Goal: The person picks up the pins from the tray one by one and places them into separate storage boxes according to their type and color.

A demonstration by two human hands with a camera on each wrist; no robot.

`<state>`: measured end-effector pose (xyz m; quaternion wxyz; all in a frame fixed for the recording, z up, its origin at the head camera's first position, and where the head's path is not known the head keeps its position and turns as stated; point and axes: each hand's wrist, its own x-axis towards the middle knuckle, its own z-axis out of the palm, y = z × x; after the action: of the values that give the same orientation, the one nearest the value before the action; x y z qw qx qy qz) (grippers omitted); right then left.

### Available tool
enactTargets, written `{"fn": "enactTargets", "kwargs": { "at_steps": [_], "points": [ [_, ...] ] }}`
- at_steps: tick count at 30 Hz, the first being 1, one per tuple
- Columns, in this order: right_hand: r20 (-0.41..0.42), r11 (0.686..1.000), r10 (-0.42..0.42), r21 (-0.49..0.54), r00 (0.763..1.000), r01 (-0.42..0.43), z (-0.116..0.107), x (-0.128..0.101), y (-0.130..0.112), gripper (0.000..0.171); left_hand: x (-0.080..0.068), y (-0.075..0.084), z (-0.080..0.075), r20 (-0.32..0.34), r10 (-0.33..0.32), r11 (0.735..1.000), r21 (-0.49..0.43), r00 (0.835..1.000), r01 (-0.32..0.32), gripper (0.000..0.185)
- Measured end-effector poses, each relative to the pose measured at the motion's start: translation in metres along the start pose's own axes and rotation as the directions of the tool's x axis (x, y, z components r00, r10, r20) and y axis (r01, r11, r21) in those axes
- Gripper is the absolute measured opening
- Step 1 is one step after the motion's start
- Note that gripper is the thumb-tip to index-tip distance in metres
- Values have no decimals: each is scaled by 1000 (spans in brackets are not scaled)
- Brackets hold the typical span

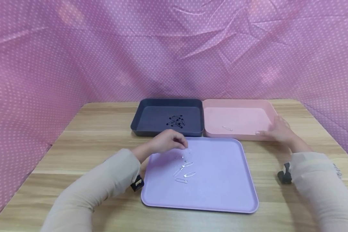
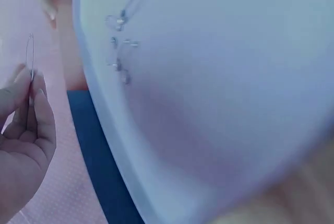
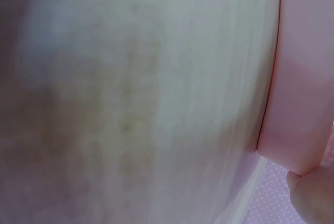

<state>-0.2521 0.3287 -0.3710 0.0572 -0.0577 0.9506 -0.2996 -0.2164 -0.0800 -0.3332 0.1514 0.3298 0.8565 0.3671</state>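
My left hand [image 1: 183,144] hovers over the far left part of the lilac tray [image 1: 220,180] and pinches a silver safety pin [image 2: 30,59] between thumb and fingers [image 2: 36,91]. Several more silver safety pins [image 1: 184,169] lie on the lilac tray just below that hand. My right hand [image 1: 274,130] rests against the near right corner of the pink tray [image 1: 237,106], thumb along its front wall, fingers fairly straight. One silver pin [image 1: 227,128] lies in the pink tray. A cluster of black safety pins [image 1: 176,120] lies in the dark blue tray [image 1: 150,106].
The three trays stand on a wooden table [image 1: 98,129], the blue and pink ones side by side behind the lilac one. Pink dotted cloth [image 1: 174,48] walls in the back and both sides. The right wrist view is blurred, showing table wood and the pink tray's wall [image 3: 297,88].
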Motion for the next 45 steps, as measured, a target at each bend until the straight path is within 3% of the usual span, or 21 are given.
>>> {"fn": "enactTargets", "kwargs": {
  "at_steps": [7, 16, 25, 39, 45],
  "points": [
    [-8, 1000, -7, 8, 1000, 7, 2, -1, -1, 109, 27, 10, 1, -93, -68, 997, 35, 993, 71, 9],
    [-8, 1000, -1, 8, 1000, 1, 0, -5, 3, 109, 64, 18, 8, -156, -158, 986, -75, 975, 148, 10],
    [-3, 1000, 5, 26, 1000, -5, 2, -6, 4, 109, 94, 19, 20, -194, -197, 975, -141, 961, 172, 10],
    [13, 1000, 7, 22, 1000, -8, 2, -5, -1, 108, 141, 19, 48, -294, -213, 961, -235, 932, 146, 9],
    [5, 1000, -2, 6, 1000, 2, 2, -2, -1, 107, 156, 20, 59, -288, -223, 955, -257, 931, 150, 9]
  ]
}}
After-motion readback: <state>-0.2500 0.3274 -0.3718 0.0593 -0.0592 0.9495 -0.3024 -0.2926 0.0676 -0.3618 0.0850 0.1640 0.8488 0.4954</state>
